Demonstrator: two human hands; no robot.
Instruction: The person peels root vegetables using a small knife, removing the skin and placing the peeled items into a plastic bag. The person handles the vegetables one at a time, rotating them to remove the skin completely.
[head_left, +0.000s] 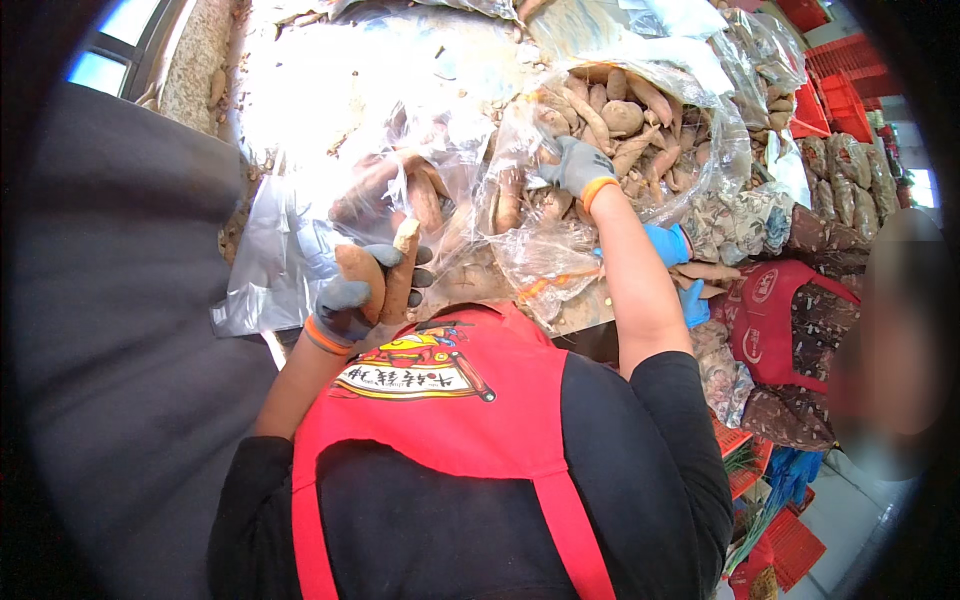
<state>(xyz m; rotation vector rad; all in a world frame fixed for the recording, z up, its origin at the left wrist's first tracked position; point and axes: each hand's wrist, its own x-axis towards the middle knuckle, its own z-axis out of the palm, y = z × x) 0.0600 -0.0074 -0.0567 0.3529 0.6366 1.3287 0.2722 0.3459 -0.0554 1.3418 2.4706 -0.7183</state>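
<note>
My left hand (343, 304), in a grey work glove with an orange cuff, grips two sweet potatoes, a broad one (361, 281) and a slimmer one (400, 274), upright side by side. Its fingers wrap behind the slimmer one. My right hand (581, 166), gloved the same way, reaches into a large clear plastic bag (724, 157) heaped with sweet potatoes (622, 118). Its fingertips are at a sweet potato by the bag's left side; whether they grip it is hidden. Another clear bag (375, 187) with several sweet potatoes lies just beyond my left hand.
To the right, a co-worker in a red apron (765, 315) has blue-gloved hands (667, 244) near loose sweet potatoes (705, 271). Filled bags (851, 169) and red crates (840, 105) stand farther right. A dark padded surface (135, 262) rises at my left. Soil crumbs litter the worktable (450, 67).
</note>
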